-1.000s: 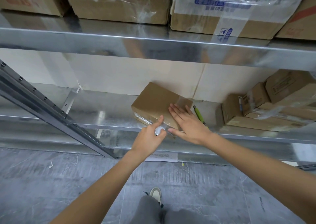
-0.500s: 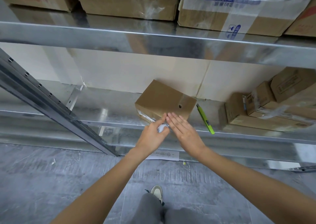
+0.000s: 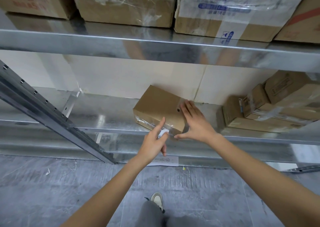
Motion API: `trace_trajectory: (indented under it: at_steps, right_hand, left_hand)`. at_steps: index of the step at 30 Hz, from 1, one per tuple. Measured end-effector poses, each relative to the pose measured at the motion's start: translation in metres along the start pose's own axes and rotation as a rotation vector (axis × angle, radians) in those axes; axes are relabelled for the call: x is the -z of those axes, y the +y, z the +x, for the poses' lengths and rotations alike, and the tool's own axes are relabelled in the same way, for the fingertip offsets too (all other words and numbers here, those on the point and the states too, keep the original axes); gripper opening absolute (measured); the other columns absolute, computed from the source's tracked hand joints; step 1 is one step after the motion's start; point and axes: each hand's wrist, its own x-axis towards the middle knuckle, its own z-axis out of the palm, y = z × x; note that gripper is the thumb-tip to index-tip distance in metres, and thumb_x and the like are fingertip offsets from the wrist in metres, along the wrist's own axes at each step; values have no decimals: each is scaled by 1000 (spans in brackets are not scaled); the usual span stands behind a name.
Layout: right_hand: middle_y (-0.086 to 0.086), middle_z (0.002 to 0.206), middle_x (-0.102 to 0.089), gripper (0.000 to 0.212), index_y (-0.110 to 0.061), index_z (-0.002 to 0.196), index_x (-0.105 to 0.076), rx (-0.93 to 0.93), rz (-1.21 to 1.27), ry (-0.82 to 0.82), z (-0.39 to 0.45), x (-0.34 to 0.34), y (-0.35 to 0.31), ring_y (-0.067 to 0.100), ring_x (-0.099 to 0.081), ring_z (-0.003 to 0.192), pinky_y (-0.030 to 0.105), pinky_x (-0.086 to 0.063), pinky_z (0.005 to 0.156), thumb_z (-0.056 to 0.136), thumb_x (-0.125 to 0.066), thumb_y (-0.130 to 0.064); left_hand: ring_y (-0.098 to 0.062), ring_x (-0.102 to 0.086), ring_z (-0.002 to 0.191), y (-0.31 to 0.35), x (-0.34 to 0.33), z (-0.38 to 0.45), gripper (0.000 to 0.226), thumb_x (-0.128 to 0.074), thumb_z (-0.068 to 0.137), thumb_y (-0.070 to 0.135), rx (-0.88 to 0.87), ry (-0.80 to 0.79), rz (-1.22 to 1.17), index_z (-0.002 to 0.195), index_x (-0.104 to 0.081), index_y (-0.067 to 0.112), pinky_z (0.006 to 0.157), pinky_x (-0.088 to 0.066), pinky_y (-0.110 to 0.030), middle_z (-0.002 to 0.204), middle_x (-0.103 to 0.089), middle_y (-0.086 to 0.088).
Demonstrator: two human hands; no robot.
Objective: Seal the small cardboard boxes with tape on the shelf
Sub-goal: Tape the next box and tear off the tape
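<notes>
A small brown cardboard box (image 3: 159, 103) sits skewed on the lower metal shelf (image 3: 103, 112), with clear tape across its front face. My left hand (image 3: 153, 141) is at the box's front edge; its index finger lies straight up against the taped face while the other fingers curl round a small white roll of tape (image 3: 162, 133). My right hand (image 3: 195, 122) lies with straight fingers flat against the box's right side, the thumb at the bottom front corner.
Several small taped boxes (image 3: 259, 121) are stacked on the same shelf to the right. Large boxes (image 3: 124, 3) fill the upper shelf (image 3: 155, 46). A slanted metal rail (image 3: 52, 112) crosses at the left. A paper sheet (image 3: 166, 161) lies on the floor below.
My right hand slid from the box's front edge onto its right side, and now hides the green knife. My left index finger has straightened up the taped face.
</notes>
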Motion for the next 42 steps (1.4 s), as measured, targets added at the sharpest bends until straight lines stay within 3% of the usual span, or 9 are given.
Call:
trace_trajectory:
  at_steps: [5,8,10,13,15,20,25,34,42]
  right_hand:
    - [5,162,-13,117,-15,153,-20,-50,166,104,-16,5,-12,19,-7,149,37,-9,122,65,-69,-74]
    - [0,153,-37,95,-17,147,-39,-136,481,98,-18,23,-14,14,-33,140,24,-25,111,70,-78,-56]
    - [-6,135,-57,81,-22,139,-51,-232,702,27,-14,29,-11,8,-49,122,19,-35,96,70,-77,-57]
    - [-12,94,-70,62,-29,107,-67,-324,724,121,-8,27,-6,12,-62,96,24,-46,78,62,-62,-72]
    - [-4,115,-68,63,-26,120,-62,-340,720,220,-4,28,-4,16,-60,113,28,-48,92,70,-71,-63]
    - [7,162,-8,144,-9,155,-1,-191,402,58,13,46,-18,23,-11,148,36,-17,120,51,-81,-69]
    - [7,157,-23,132,-4,153,-10,-248,372,143,21,40,-22,21,-24,142,28,-24,113,58,-84,-56]
    - [1,157,-21,129,-10,154,-9,-273,410,87,22,42,-21,19,-21,142,26,-25,110,58,-84,-54]
    - [0,160,-15,130,-10,155,-5,-274,377,71,19,45,-22,18,-16,145,30,-25,113,60,-82,-55]
  left_hand:
    - [-26,-58,57,5,9,-14,52,-55,89,40,-222,87,-34,140,-45,42,79,-52,-25,54,-59,2]
    - [-11,-61,73,22,16,-11,38,-59,86,41,-373,171,-111,123,-59,42,72,-53,-27,84,-69,14]
    - [-7,-63,87,39,16,4,26,-59,85,42,-425,209,-105,111,-63,38,81,-52,-28,98,-70,18]
    - [-13,-56,68,64,13,36,22,-58,85,49,-355,242,-31,81,-60,27,69,-49,-38,71,-62,6]
    - [-15,-53,60,74,12,58,30,-57,89,49,-292,212,14,74,-56,22,66,-46,-38,60,-56,1]
    - [-9,-51,50,93,5,92,45,-54,95,49,-201,140,45,112,-60,8,64,-45,-27,46,-51,9]
    - [-14,-59,55,101,2,100,44,-45,98,50,-155,115,137,97,-63,10,81,-50,-40,49,-55,4]
    - [-15,-60,54,101,20,68,30,-39,92,42,-144,88,334,85,-59,22,69,-49,-33,47,-58,1]
    - [-17,-66,78,113,14,47,29,-43,96,35,-14,67,560,102,-61,15,74,-47,-31,56,-68,2]
